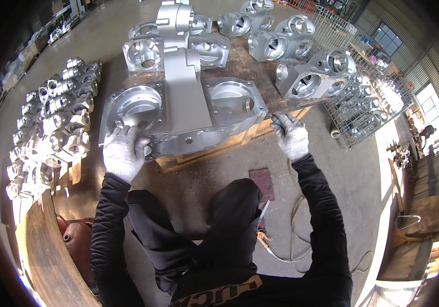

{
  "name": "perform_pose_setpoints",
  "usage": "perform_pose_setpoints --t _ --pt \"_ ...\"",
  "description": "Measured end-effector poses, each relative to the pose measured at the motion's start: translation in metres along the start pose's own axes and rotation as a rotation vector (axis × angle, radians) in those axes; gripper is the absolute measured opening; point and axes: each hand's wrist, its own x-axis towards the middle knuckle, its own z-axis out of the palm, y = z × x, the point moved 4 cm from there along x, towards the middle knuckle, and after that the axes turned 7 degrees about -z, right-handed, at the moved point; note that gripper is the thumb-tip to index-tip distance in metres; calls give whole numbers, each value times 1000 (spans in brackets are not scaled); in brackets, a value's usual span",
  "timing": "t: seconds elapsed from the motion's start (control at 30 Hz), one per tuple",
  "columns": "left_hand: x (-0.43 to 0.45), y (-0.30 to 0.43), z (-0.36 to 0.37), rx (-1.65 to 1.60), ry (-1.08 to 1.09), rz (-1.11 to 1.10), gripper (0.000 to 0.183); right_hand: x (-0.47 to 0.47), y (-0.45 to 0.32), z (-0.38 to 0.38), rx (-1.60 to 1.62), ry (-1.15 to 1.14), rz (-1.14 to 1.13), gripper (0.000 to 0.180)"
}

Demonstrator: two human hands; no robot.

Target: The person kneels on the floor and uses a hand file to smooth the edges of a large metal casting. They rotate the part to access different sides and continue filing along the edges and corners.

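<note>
A large machined metal housing casting [186,96] lies before me on a wooden table. It has round bores on both sides of a raised central neck. My left hand [123,149], in a pale work glove, grips its near left corner, fingers over the flange and thumb by a small bore. Just off the near right corner is my right hand [291,136], gloved alike. Its fingers are closed around a small blue thing [278,122], mostly hidden by the glove; whether its end touches the casting I cannot tell.
More castings [304,78] stand across the wooden tabletop [238,57]. Rows of castings [54,122] fill the left side. A wire mesh cage [352,126] holds parts at right. On the floor lie a blow gun [262,236] and hose [292,215]. A person [428,134] is far right.
</note>
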Motion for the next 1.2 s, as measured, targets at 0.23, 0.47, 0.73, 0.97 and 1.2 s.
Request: perform_pose_setpoints --t 0.23,0.47,0.73,0.97,1.2 --pt "0 -1 1 7 -15 -4 35 -11 -12 37 289 9 427 32" --pt "1 -4 2 -32 14 21 39 -9 -20 54 433 38 564 32" --pt "1 -5 3 -36 7 13 40 -13 -16 64 388 96 638 34" --pt "2 2 -7 -107 106 72 25 -8 -24 60 366 101 627 39" --pt "2 1 -5 -93 86 43 31 4 -62 35 -148 26 413 28"
